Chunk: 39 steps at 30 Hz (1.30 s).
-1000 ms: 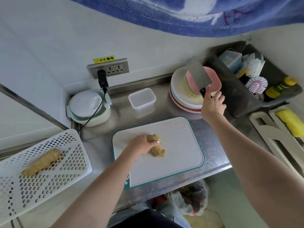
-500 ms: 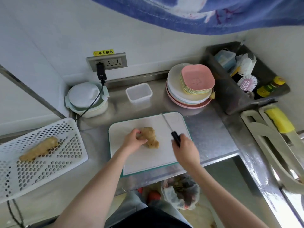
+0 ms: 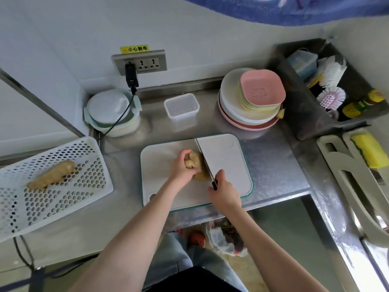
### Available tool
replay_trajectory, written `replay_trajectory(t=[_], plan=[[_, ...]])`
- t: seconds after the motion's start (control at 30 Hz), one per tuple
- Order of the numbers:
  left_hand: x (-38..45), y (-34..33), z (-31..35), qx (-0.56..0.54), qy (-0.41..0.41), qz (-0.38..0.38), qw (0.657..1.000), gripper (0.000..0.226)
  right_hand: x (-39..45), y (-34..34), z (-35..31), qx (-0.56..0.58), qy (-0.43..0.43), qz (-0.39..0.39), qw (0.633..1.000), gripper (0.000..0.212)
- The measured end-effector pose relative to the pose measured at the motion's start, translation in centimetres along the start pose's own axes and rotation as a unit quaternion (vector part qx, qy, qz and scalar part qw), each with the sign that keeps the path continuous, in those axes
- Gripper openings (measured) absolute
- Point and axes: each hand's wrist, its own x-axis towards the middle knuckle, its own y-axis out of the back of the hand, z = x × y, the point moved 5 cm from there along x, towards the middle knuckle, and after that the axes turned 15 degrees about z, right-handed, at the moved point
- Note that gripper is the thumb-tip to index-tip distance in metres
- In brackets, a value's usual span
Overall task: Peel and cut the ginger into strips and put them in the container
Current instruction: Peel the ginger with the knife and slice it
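Steel counter [image 3: 271, 165], cutting board [image 3: 227, 163], clear container [image 3: 181, 106], stacked plates [image 3: 248, 114], perforated tray [image 3: 52, 186]

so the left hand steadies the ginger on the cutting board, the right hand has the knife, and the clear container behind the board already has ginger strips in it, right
Not quite. The head view shows the clear container holding no strips. The rest stands: the left hand steadies the ginger on the cutting board, and the right hand has the knife.

Left hand [image 3: 182, 170] grips ginger [image 3: 197, 165]; right hand [image 3: 224, 191] holds knife [image 3: 205, 160].
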Motion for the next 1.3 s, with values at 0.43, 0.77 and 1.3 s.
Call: replay_trajectory(t=[0.43,0.77,1.3], plan=[[0.8,1.0,-0.3,0.029,-0.003,0.038,0.999,0.057,1.2,0.7,0.4,0.107,-0.072,0.018,0.992,0.02],[0.3,1.2,0.5,0.02,0.004,0.04,0.999,0.05,1.3,1.1,-1.2,0.131,-0.027,0.111,0.985,0.019],[0.5,1.6,0.9,0.03,0.015,0.042,0.999,0.047,0.2,-0.1,-2.1,0.033,0.017,0.113,0.993,0.021]])
